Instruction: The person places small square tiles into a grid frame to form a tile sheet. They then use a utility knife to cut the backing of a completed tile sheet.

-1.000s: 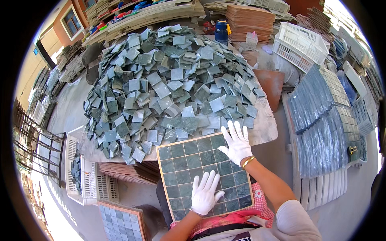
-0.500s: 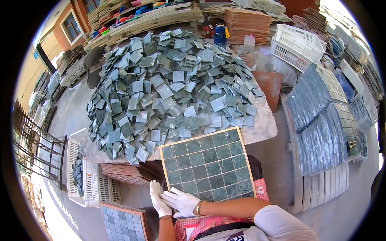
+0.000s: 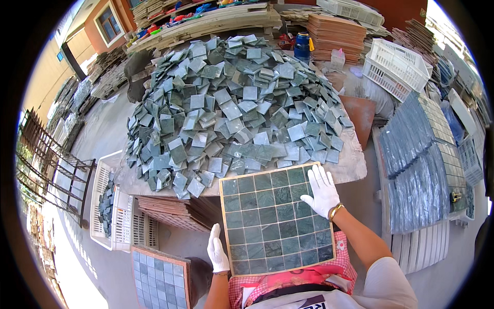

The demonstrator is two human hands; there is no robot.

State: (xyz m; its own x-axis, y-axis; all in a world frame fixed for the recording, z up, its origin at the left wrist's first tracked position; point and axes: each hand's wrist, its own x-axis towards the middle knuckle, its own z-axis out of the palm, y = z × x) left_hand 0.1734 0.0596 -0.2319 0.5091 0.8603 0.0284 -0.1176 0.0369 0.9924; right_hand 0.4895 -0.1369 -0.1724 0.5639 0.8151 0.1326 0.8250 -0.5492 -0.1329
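Observation:
A wooden-edged tray (image 3: 225, 216) filled with rows of square green stone tiles (image 3: 267, 219) rests before me, its far edge at the stone-topped table. My right hand (image 3: 323, 194), in a white glove, lies flat over the tray's far right corner with fingers stretched and thumb apart. Beside the tray's left edge stands my gloved left hand (image 3: 217, 251), seen edge-on, fingers straight and pointing away; whether it touches the edge I cannot tell. Beyond, a large heap of loose green tiles (image 3: 226, 108) covers the table (image 3: 355, 159).
At the lower left stands another tiled board (image 3: 160, 280). White plastic crates hold loose tiles at left (image 3: 98, 216). Brown boards (image 3: 172, 211) are stacked under the table. Right of me, wrapped tile stacks (image 3: 411, 180) sit on a pallet. A blue jug (image 3: 302, 47) stands behind the heap.
My right hand has moved from beside my left hand, at the tray's near left, to its far right corner. My left hand stays by the left edge. The whole view has shifted slightly.

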